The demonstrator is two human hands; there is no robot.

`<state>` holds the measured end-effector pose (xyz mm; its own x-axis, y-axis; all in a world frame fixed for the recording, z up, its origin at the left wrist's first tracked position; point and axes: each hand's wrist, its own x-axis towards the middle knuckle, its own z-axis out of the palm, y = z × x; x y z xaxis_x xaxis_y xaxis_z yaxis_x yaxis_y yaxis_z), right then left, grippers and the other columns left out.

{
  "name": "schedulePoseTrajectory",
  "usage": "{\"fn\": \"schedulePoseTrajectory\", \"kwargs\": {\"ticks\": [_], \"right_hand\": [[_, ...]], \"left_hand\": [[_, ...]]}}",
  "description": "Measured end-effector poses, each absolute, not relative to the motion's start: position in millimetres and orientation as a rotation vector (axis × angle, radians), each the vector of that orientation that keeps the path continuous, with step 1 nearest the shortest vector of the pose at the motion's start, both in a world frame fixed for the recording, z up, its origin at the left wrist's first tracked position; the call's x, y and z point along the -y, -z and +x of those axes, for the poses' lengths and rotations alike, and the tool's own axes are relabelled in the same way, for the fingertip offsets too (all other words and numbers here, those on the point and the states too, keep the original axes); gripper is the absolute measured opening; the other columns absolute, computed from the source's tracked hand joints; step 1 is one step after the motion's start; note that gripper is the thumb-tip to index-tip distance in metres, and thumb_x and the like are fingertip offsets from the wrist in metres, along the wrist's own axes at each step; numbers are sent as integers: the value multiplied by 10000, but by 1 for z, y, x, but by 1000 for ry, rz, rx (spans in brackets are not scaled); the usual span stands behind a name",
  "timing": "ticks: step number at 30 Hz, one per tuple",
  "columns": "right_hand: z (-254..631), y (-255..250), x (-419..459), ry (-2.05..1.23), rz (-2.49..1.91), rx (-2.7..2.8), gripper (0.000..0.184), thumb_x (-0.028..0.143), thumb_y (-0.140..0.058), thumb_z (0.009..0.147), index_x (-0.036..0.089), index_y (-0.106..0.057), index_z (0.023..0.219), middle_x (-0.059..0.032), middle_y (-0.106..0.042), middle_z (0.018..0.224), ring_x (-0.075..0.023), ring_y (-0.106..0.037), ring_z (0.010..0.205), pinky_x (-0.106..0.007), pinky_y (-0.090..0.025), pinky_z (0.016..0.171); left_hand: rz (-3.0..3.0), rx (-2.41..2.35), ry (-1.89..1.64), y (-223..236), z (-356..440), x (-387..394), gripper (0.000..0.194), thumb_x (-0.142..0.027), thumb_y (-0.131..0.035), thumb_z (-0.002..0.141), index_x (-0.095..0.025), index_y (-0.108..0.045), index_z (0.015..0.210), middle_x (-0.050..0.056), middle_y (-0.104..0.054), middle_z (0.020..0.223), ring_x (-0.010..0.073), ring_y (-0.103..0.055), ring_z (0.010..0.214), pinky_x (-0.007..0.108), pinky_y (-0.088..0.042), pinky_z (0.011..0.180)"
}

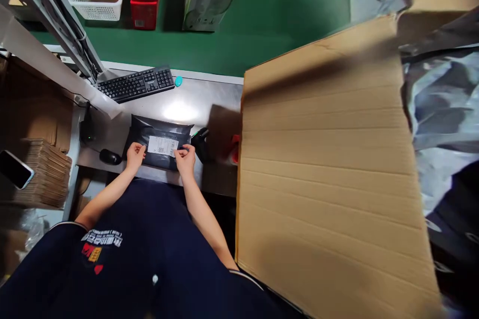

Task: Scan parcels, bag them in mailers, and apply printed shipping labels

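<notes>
Your left hand (134, 154) and right hand (185, 157) sit at either end of the white shipping label (162, 145), fingertips pressed down on its edges — a hold that looks meant to keep the label flat and square against the slippery film beneath it. Neither hand is clenched or gripping anything; both rest with fingers spread lightly on the black poly mailer (159, 140), which lies flat on the steel worktable (187, 104), close to the near edge and right in front of your body, so both arms reach it evenly. The mailer is glossy, dark and slightly puffed, with soft creases catching the light; the label is a small pale rectangle with printed code marks, too small to read. A keyboard (136, 83) sits pushed back behind it and a mouse (110, 157) lies just left of your left hand — both clear of the parcel. A large cardboard sheet (329, 169) stands at your right.
</notes>
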<state>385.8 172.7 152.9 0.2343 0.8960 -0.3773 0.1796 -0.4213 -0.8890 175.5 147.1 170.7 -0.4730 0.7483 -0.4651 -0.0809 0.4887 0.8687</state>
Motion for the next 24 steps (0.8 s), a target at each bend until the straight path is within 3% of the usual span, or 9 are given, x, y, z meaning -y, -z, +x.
{"fn": "schedulePoseTrajectory", "kwargs": {"ticks": [4, 6, 8, 11, 13, 15, 17, 20, 24], "right_hand": [[387, -145, -168, -1250, -1775, 1026, 459, 494, -682, 775, 285, -450, 1111, 53, -707, 735, -205, -670, 724, -342, -532, 836], [389, -142, -167, -1240, -1780, 1091, 463, 500, -669, 807, 276, -472, 1161, 24, -734, 813, -206, -676, 765, -344, -535, 855], [394, -139, -166, -1221, -1808, 1212, 457, 481, -650, 853, 261, -508, 1227, -10, -756, 904, -213, -682, 820, -355, -536, 885], [402, -139, -166, -1159, -1886, 1412, 464, 456, -627, 919, 223, -567, 1315, -79, -780, 1021, -257, -700, 959, -416, -530, 990], [403, -141, -167, -1051, -1885, 1550, 474, 452, -588, 971, 184, -602, 1361, -168, -771, 1208, -313, -684, 1179, -486, -489, 1117], [397, -142, -169, -941, -1771, 1752, 516, 438, -535, 1015, 156, -600, 1442, -224, -651, 1505, -349, -540, 1466, -543, -366, 1270], [384, -140, -173, -907, -1617, 1987, 583, 415, -503, 1040, 149, -536, 1558, -189, -454, 1723, -335, -329, 1644, -565, -181, 1372], [366, -130, -177, -966, -1574, 2193, 664, 388, -476, 1057, 140, -406, 1669, -145, -315, 1801, -314, -198, 1703, -588, -4, 1396], [364, -118, -168, -939, -1803, 2015, 735, 372, -485, 1040, 69, -328, 1691, -199, -233, 1814, -331, -144, 1714, -610, 38, 1386]], "left_hand": [[782, -1824, -1128, -176, 183, -139, 249, -342, -765, 871, -235, -691, 1083, 99, -741, 1204, 228, -714, 1143, 363, -578, 1004], [1169, -1695, -1003, -176, 193, -140, 339, -323, -728, 898, -238, -727, 1226, 150, -708, 1432, 302, -589, 1448, 464, -423, 1261], [1585, -1514, -746, -174, 204, -145, 459, -314, -624, 955, -226, -694, 1400, 164, -627, 1589, 336, -450, 1595, 535, -242, 1372], [1899, -1495, -373, -167, 218, -157, 602, -313, -503, 1010, -202, -532, 1602, 169, -432, 1746, 358, -283, 1682, 619, -90, 1394], [1942, -1628, -246, -163, 220, -164, 654, -368, -511, 1019, -212, -462, 1652, 167, -307, 1801, 388, -171, 1709, 678, -19, 1379], [1945, -1721, -207, -161, 217, -168, 691, -405, -522, 1018, -225, -420, 1677, 153, -237, 1823, 392, -114, 1718, 689, 28, 1373], [1960, -1731, -193, -159, 209, -172, 701, -386, -495, 1024, -208, -385, 1693, 143, -220, 1827, 360, -106, 1723, 649, 42, 1385], [1968, -1717, -167, -158, 194, -176, 721, -389, -504, 1018, -187, -367, 1697, 138, -212, 1828, 330, -116, 1725, 599, 58, 1394], [1876, -1809, -172, -160, 171, -171, 805, -426, -590, 989, -145, -334, 1698, 182, -188, 1828, 333, -105, 1725, 584, 128, 1375]]}}
